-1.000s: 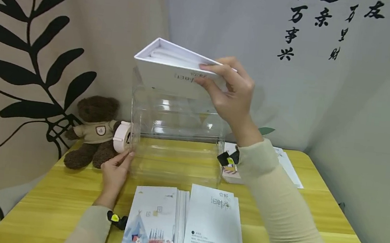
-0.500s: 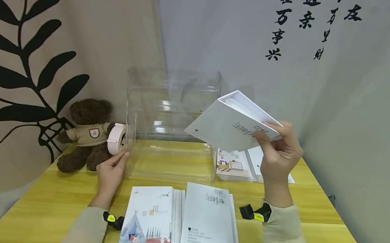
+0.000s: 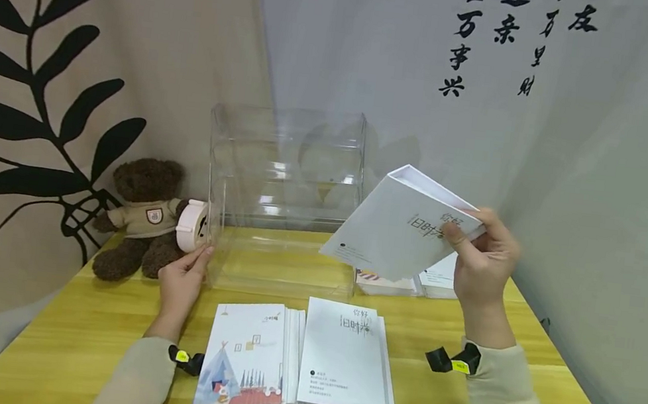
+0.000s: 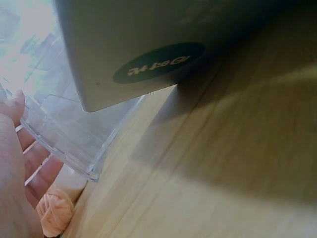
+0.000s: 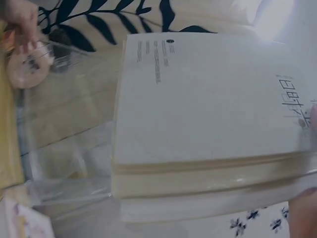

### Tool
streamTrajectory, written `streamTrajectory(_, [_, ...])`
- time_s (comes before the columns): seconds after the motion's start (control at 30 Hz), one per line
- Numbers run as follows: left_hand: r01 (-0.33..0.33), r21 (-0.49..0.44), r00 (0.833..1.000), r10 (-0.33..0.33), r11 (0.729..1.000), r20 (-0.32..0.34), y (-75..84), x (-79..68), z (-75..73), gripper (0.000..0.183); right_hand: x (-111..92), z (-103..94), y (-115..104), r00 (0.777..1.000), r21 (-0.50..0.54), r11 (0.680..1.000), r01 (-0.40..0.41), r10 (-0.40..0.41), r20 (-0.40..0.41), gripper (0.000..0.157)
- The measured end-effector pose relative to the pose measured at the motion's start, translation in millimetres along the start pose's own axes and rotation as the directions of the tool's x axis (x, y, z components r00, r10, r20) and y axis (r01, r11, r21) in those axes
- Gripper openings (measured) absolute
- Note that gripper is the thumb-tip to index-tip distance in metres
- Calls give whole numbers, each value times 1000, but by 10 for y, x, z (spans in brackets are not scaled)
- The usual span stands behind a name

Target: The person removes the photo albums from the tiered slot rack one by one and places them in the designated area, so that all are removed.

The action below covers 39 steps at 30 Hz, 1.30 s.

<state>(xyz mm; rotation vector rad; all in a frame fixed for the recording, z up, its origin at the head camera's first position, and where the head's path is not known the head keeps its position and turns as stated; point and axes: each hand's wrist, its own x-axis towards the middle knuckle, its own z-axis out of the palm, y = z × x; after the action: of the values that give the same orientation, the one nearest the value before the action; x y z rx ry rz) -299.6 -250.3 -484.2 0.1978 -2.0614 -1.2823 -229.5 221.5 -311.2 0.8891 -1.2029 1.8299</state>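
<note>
My right hand (image 3: 487,264) grips a thick white photo album (image 3: 399,227) by one end, thumb on its printed front cover and fingers behind. The album is tilted in the air right of the clear plastic rack (image 3: 285,147); its page edges show in the right wrist view. My left hand (image 3: 179,285) pinches the near left edge of the rack, with the thumb on one side and fingers on the other in the left wrist view. Two groups of albums lie in front: one with a tent drawing (image 3: 243,359), one plain white (image 3: 345,358).
A brown teddy bear (image 3: 141,224) sits left of the rack, with a pink round clock-like thing (image 3: 192,225) beside it. More albums (image 3: 441,275) lie behind the held album, at the right back of the wooden table (image 3: 427,400). A curtain hangs behind.
My right hand has brought the album down and to the right from above the rack, turning its cover more toward me. The left hand stays at the rack's edge.
</note>
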Motion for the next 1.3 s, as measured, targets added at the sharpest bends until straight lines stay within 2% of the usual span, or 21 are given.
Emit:
streamTrajectory(0.1, [-12, -4, 1000, 12, 1000, -4, -17, -14, 5, 38, -72, -158, 47, 994, 10, 994, -113, 113, 7, 15])
streamTrajectory(0.17, [-22, -3, 1000, 22, 1000, -4, -33, -10, 5, 38, -131, -284, 93, 979, 5, 980, -201, 201, -11, 13])
streamTrajectory(0.23, [-30, 1, 1000, 30, 1000, 5, -43, -7, -3, 38, -223, -448, 154, 953, 30, 954, -299, 300, -42, 11])
streamTrajectory(0.3, [-22, 20, 999, 21, 1000, 26, -60, -7, -17, 39, -360, -646, 230, 913, 62, 915, -398, 402, -74, 12])
streamTrajectory(0.33, [-11, 26, 999, 10, 1000, 39, -59, -12, -24, 40, -433, -759, 269, 885, 69, 889, -453, 458, -82, 13])
streamTrajectory(0.4, [4, 38, 998, -6, 999, 62, -67, -26, -38, 40, -596, -994, 336, 812, 90, 817, -570, 576, -89, 16])
streamTrajectory(0.53, [4, 69, 996, -11, 998, 91, -89, -48, -64, 39, -868, -1417, 407, 621, 46, 625, -779, 780, -83, 19])
streamTrajectory(0.6, [-12, 80, 995, 3, 997, 104, -94, -50, -68, 39, -936, -1577, 415, 543, 22, 546, -837, 836, -82, 19])
streamTrajectory(0.77, [-17, 75, 990, 6, 997, 140, -77, -54, -79, 42, -964, -1782, 411, 399, -113, 391, -913, 915, -62, 15])
streamTrajectory(0.9, [23, 85, 990, -34, 996, 139, -67, -66, -89, 43, -959, -1830, 437, 299, -233, 288, -929, 954, -15, 34])
streamTrajectory(0.97, [31, 96, 990, -43, 995, 133, -63, -65, -92, 43, -960, -1852, 448, 267, -262, 259, -930, 964, 4, 49])
streamTrajectory(1.03, [28, 104, 990, -42, 994, 134, -58, -60, -89, 43, -964, -1874, 450, 249, -286, 240, -928, 969, 5, 60])
streamTrajectory(1.1, [30, 105, 989, -44, 994, 140, -54, -53, -84, 44, -969, -1898, 447, 238, -302, 228, -926, 971, 2, 63])
streamTrajectory(1.17, [37, 102, 988, -52, 994, 146, -53, -47, -79, 45, -977, -1925, 444, 235, -309, 227, -924, 972, 11, 58])
streamTrajectory(1.3, [60, 101, 985, -75, 993, 158, -56, -47, -68, 46, -989, -1972, 448, 219, -305, 220, -927, 975, 39, 34])
